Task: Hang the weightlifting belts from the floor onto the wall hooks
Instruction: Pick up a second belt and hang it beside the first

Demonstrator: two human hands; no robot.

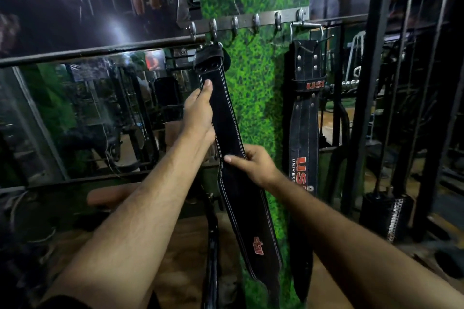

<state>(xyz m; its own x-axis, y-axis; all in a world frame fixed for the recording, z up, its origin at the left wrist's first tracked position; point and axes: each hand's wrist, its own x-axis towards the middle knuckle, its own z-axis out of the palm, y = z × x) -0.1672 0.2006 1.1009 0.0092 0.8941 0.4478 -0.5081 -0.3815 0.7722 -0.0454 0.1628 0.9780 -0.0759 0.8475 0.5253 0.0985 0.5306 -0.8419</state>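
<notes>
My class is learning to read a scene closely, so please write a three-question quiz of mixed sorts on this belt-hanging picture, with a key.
1. True or false: the black leather belt with white stitching is held by both hands.
2. Which hand is higher on that belt? A) left hand B) right hand
3. Fill in: the second black leather belt with red USI lettering hangs at the ____ end of the grey metal hook rail.

Key: 1 true; 2 A; 3 right.
</notes>
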